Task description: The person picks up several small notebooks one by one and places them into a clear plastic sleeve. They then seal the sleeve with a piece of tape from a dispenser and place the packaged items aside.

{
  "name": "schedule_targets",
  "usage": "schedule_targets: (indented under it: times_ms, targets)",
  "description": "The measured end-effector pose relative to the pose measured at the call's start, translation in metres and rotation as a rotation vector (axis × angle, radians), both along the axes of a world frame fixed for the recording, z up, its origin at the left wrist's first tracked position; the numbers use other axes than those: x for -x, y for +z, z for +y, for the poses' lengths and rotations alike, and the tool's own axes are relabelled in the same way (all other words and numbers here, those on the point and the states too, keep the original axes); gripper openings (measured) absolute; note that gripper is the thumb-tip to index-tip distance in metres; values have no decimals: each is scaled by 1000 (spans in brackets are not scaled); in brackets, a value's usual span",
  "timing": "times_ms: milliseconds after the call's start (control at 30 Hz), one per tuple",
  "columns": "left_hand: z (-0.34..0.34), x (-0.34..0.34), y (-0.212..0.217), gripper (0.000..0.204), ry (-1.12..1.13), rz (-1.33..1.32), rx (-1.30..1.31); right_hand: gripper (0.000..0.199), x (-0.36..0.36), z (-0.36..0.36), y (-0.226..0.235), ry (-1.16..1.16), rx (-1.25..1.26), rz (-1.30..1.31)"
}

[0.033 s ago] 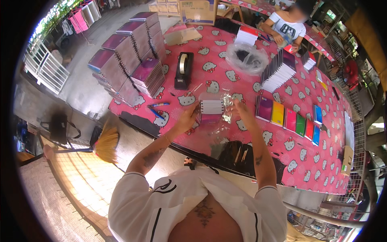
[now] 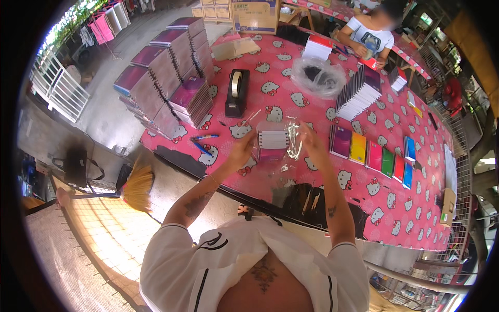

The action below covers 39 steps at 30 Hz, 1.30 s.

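Left hand (image 2: 242, 149): fingers closed on the 9 o'clock edge of the stack (image 2: 273, 138).
Right hand (image 2: 313, 141): curled narrow at 3 o'clock, close to clear film (image 2: 294, 141); whether it pinches the film, I cannot tell.
Change: small; the right hand has shifted slightly, and the film's glints with it.
Meaning: the left hand seems to steady while the right manages film; the film looks loose and unfastened, to my judgement.
Stack: between the hands, above the table (image 2: 283, 73); white pages, dark coils on both sides, purple toward 6 o'clock.
Near: pen (image 2: 202, 147) at 9 o'clock, tape dispenser (image 2: 237, 96) at 11.
Farther: purple books (image 2: 158, 70) at 10, plastic bag (image 2: 332, 86) at 1, green book (image 2: 387, 161) past 3.
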<state>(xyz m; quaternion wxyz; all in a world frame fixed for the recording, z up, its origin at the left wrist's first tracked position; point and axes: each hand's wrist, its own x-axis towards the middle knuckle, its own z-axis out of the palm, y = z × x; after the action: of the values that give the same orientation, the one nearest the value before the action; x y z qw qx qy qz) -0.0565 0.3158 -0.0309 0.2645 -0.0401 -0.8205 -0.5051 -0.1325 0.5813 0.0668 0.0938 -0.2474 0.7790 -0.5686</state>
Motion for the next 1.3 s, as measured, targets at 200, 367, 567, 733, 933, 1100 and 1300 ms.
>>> schedule_targets:
  times_ms: [200,367,567,733,933,1100,1300]
  targets:
    - [-122,76,39,37,419,-171,41,30,-22,-19,75,123,-301,847]
    - [-150,102,26,29,248,-408,-372,33,-46,-55,85,73,-285,865]
    - [-99,86,3,18,377,-270,-348,42,-50,-76,62,21,-460,830]
    - [-101,74,52,19,474,-413,479,45,-47,-84,55,6,-535,819]
    - [-68,26,112,25,-590,-338,-294,43,-44,-86,59,33,-566,763]
    - [-49,31,134,31,-576,-283,30,46,-41,-89,68,129,-538,694]
    - [-42,31,151,11,-489,-97,244,55,-17,-9,44,-62,-201,493]
